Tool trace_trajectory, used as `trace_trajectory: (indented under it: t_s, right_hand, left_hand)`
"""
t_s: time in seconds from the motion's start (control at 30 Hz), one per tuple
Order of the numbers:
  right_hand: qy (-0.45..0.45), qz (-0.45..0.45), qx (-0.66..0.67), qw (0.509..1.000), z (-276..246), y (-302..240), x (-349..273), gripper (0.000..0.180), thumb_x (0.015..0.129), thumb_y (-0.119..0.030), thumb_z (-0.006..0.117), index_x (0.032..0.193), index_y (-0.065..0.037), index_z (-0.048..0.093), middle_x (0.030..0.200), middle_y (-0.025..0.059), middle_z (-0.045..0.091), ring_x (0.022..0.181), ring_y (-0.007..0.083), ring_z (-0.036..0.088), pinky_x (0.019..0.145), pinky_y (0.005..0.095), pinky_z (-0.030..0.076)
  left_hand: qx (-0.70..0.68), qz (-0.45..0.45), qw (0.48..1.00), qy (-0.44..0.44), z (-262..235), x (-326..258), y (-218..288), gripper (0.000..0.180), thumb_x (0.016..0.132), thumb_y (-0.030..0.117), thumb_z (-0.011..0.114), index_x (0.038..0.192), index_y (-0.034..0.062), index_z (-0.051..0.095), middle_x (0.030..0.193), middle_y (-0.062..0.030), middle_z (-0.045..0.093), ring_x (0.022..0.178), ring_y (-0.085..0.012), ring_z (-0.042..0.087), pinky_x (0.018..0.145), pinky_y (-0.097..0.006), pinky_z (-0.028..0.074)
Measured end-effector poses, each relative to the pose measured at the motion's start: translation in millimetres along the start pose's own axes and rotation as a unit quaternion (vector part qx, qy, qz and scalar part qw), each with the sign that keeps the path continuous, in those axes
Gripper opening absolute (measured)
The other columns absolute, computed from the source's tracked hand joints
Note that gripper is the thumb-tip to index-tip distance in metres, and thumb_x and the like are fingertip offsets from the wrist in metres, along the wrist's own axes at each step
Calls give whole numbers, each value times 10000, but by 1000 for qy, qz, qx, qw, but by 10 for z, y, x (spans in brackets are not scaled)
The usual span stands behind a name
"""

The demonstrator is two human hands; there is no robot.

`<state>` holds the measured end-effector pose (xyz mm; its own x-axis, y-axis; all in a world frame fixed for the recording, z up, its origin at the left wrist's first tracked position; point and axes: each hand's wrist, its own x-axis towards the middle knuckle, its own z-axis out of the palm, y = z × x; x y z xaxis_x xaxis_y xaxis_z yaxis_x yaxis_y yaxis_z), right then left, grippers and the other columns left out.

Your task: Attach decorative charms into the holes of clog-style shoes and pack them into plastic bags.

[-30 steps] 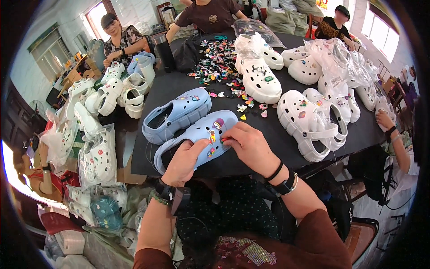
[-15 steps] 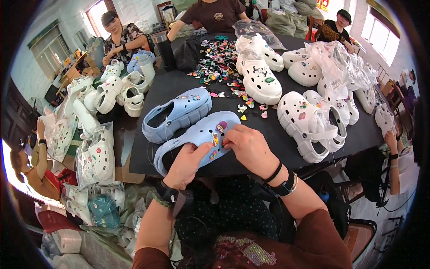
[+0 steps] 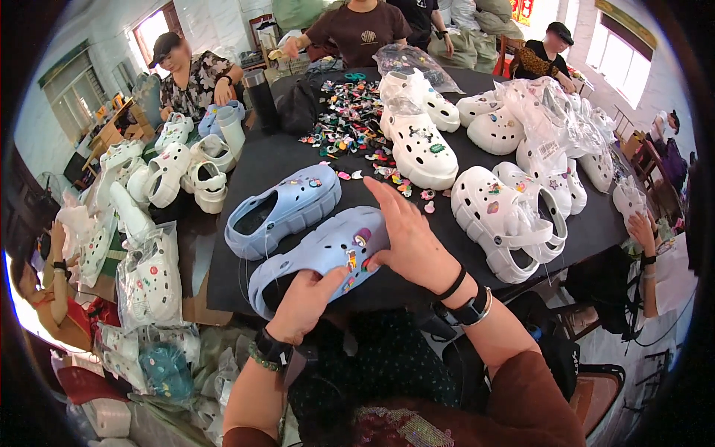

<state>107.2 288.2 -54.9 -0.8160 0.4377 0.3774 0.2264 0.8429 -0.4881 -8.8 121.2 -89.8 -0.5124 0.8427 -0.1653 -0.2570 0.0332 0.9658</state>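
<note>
A light blue clog [image 3: 320, 257] with colourful charms on its upper lies at the near edge of the black table. My left hand [image 3: 304, 302] grips it, fingers inside the foot opening and thumb on top beside an orange and white charm [image 3: 351, 258]. Over the toe end, my right hand [image 3: 417, 246] is open with its fingers stretched out and its thumb close to the charms; nothing shows in it. The thumb's contact with the clog cannot be made out. A second blue clog [image 3: 287, 205] with charms lies just behind, to the left.
Loose colourful charms [image 3: 350, 119] are heaped at the table's middle. White clogs [image 3: 424, 153] stand beyond my right hand, with more white clogs [image 3: 491, 205] at the right and others [image 3: 173, 167] at the left. A black tumbler [image 3: 261, 100] stands far left. Several people sit around.
My right hand has gone from pinching at the clog's charms to stretched-out fingers over the toe. My left hand keeps its hold. Another person now stands at the back.
</note>
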Motion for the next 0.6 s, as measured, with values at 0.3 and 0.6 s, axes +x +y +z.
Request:
trace_trajectory:
  t_s: [0.3,0.6]
  right_hand:
    - [-59,-19,151,987,169,87,21,993,649,-9,807,1473,-99,261,1365,215,454,1270,416,432,1066,439,379]
    - [63,-30,215,974,630,317,-97,811,797,-104,758,1449,-23,284,1427,242,393,1326,402,396,1100,430,347]
  left_hand:
    - [-7,40,999,11,-37,32,-82,443,931,150,628,1319,-15,493,1238,-87,578,1129,-152,534,995,-312,414]
    - [302,230,915,136,13,213,34,251,886,169,686,1000,-52,651,796,-141,698,725,-157,672,670,-307,512]
